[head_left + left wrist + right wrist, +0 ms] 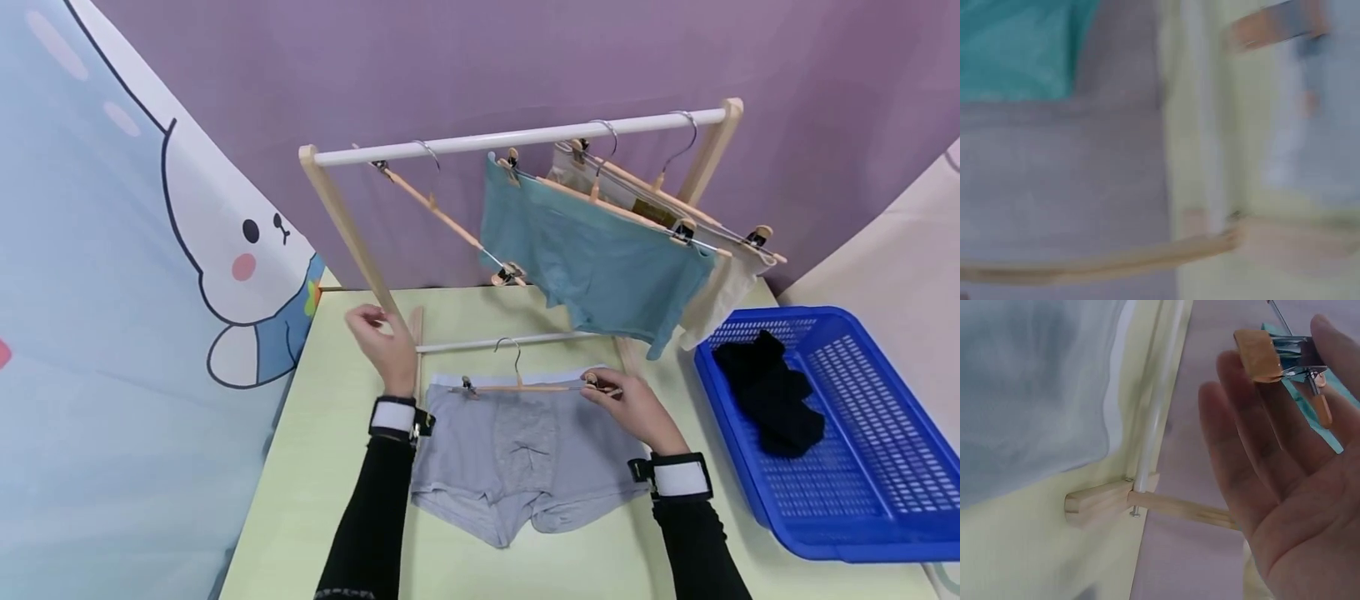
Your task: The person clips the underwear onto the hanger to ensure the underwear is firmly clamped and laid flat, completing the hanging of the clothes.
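- The clip hanger [543, 388] was over the twelve-o'clock edge of the gray shorts [465, 442], which lay on the table [300, 500].
- The right hand [633, 408] pinched the hanger's three-o'clock clip [592, 381] with its fingers.
- At ten, the left hand [386, 350] had loosely bent fingers, grasping nothing.
- At twelve stood a rack [517, 137] with teal shorts [592, 250].
- At three, a blue basket [862, 546] held black cloth [772, 400].

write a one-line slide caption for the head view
The right hand pinches a clip hanger over grey boxer briefs, the left hand near a wooden-framed garment rack.
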`<state>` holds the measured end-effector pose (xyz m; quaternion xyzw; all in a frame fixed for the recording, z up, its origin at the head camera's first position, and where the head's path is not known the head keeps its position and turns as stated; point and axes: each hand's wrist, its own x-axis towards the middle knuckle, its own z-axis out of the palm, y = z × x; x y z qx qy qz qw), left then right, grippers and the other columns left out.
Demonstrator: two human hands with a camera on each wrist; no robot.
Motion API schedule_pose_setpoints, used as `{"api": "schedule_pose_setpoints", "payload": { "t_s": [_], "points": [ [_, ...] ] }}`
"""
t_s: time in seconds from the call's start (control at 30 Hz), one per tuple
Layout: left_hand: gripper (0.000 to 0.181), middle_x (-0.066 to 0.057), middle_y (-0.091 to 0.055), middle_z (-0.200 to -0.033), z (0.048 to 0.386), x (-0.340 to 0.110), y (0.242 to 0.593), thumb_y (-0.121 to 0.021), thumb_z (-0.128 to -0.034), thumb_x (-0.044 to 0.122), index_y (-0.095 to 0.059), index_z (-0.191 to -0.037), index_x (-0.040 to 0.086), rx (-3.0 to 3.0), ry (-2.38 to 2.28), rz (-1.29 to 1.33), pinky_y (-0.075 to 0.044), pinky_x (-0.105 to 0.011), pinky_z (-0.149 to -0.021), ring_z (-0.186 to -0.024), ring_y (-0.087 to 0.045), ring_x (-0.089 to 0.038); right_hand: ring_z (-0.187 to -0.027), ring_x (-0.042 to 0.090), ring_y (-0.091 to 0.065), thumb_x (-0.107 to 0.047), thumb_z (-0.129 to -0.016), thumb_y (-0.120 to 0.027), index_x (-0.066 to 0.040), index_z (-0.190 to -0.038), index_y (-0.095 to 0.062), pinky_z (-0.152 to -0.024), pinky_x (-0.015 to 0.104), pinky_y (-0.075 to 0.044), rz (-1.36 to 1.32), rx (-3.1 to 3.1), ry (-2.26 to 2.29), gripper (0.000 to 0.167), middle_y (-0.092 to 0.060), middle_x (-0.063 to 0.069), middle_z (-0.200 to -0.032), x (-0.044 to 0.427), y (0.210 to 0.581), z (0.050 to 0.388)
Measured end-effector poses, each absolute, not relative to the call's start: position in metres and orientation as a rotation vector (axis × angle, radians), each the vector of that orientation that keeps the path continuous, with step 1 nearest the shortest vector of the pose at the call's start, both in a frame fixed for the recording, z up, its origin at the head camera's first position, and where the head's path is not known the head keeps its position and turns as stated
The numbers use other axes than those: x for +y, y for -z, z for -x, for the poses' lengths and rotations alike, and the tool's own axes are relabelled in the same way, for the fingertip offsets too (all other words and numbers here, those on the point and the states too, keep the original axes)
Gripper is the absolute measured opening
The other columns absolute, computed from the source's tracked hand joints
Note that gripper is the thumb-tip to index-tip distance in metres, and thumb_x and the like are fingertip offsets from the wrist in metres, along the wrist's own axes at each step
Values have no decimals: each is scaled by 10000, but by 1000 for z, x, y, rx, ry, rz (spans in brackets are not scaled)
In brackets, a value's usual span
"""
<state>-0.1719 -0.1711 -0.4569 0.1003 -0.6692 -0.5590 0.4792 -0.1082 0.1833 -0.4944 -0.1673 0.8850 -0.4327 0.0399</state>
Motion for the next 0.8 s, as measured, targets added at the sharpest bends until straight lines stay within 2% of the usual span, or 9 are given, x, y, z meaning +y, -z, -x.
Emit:
{"api": "schedule_pose_setpoints", "payload": {
  "t_s": [0.13,0.27,0.3,0.4,0.53,0.63,0.7,0.8],
  "points": [
    [140,-85,-488,-887,164,-152,496,-523,-831,-75,-469,-914,24,-1955,1277,-13,-414,-353,-769,-879,-512,-199,-998,265,-683,-220,-963,-666,-76,-1277,-653,-809,413,-561,539,2732,1299,346,-694,132,-1187,190,497,119],
    [129,-87,-551,-874,160,-117,503,-612,-807,-5,-533,-896,44,-2245,953,366,-445,-396,-802,-883,-563,-244,-1019,291,-670,-160,-962,-661,-67,-1275,-647,-829,439,-556,578,2749,1272,327,-684,149,-1191,193,496,130],
    [123,-76,-563,-883,160,-106,500,-635,-814,30,-555,-904,56,-2314,866,458,-441,-396,-805,-842,-544,-238,-1011,293,-671,-151,-961,-662,-67,-1265,-650,-826,442,-556,583,2758,1265,316,-687,151,-1176,193,496,133],
    [175,-29,-595,-978,167,-70,491,-669,-876,190,-585,-997,97,-2552,590,694,-423,-388,-902,-949,-551,-210,-1002,295,-675,-138,-958,-662,-71,-1253,-654,-832,451,-556,580,2782,1241,302,-693,151,-1156,193,498,139],
    [384,-31,-637,-1164,179,-24,479,-640,-951,367,-586,-1214,91,-2834,412,942,-419,-360,-1008,-1122,-573,-201,-1031,308,-673,-118,-941,-680,-60,-1249,-667,-866,473,-546,532,2793,1244,313,-693,152,-1167,188,501,145],
    [430,-41,-655,-1170,186,-3,478,-595,-990,409,-585,-1269,81,-3002,573,1028,-476,-304,-924,-1063,-620,-169,-1068,325,-656,-81,-924,-694,-62,-1255,-672,-882,491,-536,492,2813,1251,333,-679,158,-1190,181,504,147],
    [373,-27,-658,-1082,190,5,481,-562,-1012,403,-603,-1223,98,-3090,741,1041,-492,-264,-807,-939,-628,-137,-1054,331,-657,-59,-917,-697,-66,-1238,-681,-860,492,-538,459,2834,1248,322,-678,165,-1182,177,506,148],
    [266,-1,-615,-913,196,9,487,-540,-1028,371,-617,-1095,125,-3151,954,1049,-446,-233,-662,-756,-568,-111,-991,331,-675,-45,-920,-689,-62,-1233,-677,-808,477,-547,394,2853,1259,314,-687,173,-1155,174,509,150]
  ]
}}
